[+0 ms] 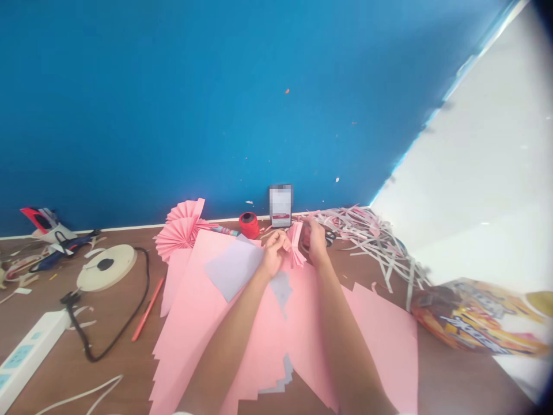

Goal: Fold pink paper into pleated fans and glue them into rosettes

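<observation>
The left hand (273,256) and right hand (315,242) have fingers clamped on a pleated pink paper fan (296,245) above pink paper sheets (380,340).

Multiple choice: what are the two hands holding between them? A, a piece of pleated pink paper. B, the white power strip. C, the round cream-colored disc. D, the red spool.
A. The left hand and the right hand pinch the pleated pink paper between them, while the red spool sits apart, untouched, near the wall.
</observation>
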Available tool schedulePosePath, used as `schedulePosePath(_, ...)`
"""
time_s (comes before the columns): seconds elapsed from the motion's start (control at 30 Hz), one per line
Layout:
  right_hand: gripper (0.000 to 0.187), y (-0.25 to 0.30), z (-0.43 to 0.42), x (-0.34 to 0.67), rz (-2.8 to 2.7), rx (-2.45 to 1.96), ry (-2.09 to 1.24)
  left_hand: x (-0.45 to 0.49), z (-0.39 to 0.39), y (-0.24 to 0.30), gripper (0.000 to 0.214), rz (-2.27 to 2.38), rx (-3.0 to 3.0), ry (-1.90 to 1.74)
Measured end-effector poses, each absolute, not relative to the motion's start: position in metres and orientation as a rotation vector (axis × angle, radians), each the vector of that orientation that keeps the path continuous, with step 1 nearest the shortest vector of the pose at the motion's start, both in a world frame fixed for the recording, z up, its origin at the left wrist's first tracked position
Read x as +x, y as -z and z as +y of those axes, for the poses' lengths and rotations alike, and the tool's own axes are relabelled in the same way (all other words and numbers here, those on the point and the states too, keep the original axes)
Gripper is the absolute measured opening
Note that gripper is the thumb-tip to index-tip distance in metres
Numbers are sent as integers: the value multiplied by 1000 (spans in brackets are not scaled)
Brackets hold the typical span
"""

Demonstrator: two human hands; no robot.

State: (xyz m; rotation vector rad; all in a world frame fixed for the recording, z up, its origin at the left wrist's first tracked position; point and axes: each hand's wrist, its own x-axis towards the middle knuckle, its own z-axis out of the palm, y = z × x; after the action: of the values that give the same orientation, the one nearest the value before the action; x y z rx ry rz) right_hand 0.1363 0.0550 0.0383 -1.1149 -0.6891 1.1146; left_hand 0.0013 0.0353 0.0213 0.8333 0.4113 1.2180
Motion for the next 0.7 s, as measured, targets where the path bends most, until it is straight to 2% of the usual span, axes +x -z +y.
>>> schedulePosePath(0.17, 31, -53, 53, 141, -586, -805, -1260, -6, 35, -29, 19, 232, 480, -1207)
schedulePosePath(0.43, 21, -60, 49, 146, -642, -629, -1304, -9, 32, -34, 14, 218, 421, -1015)
schedulePosePath(0.7, 17, -50, 53, 148, -543, -611, -1170, -13, 46, -25, 17, 349, 464, -1283)
